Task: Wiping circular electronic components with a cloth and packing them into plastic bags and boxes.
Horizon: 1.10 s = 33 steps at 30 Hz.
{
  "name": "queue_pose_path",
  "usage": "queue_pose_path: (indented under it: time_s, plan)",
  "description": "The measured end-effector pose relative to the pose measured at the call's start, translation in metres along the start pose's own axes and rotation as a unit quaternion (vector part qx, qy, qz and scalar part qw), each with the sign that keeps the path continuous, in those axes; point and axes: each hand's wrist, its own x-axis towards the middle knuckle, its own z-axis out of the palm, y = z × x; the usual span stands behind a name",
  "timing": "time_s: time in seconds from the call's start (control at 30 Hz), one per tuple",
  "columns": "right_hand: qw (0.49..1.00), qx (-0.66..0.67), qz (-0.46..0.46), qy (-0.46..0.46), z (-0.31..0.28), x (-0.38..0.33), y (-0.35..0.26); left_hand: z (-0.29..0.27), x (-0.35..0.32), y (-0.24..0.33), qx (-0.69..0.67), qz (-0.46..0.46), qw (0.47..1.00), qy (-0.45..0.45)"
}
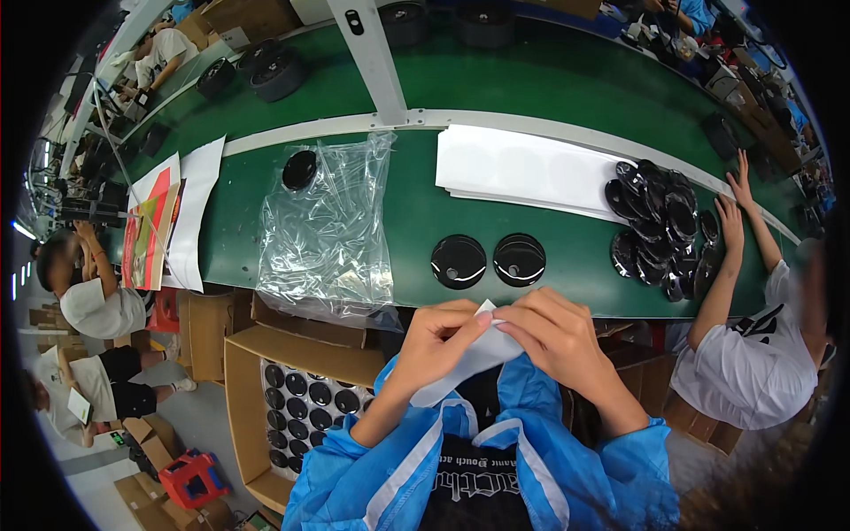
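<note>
In front of my body I hold a thin white sheet (469,366) at its upper corner. My left hand (443,341) pinches it between thumb and fingers, and my right hand (560,334) is closed on the same corner just beside. The rest of the sheet hangs down below my fingers. Just beyond my hands, two glossy black discs (458,262) lie side by side on the green table, each with a small hole. Farther off is a stack of white sheets (522,173). A heap of black discs (657,226) covers its right end.
A clear plastic bag (341,234) lies to the left, with a black disc (299,170) on it. Below the table edge, an open carton (243,416) holds rows of black discs. A metal post (370,66) rises behind. At right, another person's arms (728,257) reach across the table.
</note>
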Motion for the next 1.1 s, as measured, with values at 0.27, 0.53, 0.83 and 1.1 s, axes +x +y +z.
queue_pose_path:
  time_s: [0.27,0.53,0.83,1.1]
  plan:
    - [0.981,-0.114,-0.154,0.021,0.01,-0.021,-0.002,0.001,-0.011,-0.02,0.059,-0.072,0.99,0.108]
    - [0.955,0.185,0.188,0.138,-0.028,0.0,0.026,-0.008,-0.006,-0.021,0.273,0.02,0.958,0.083]
    - [0.853,0.314,0.393,0.137,0.007,-0.001,0.094,-0.003,-0.004,-0.026,0.279,0.048,0.959,0.007]
    - [0.869,0.288,0.394,0.084,0.004,0.008,0.108,-0.006,-0.003,-0.028,0.27,0.032,0.962,0.007]
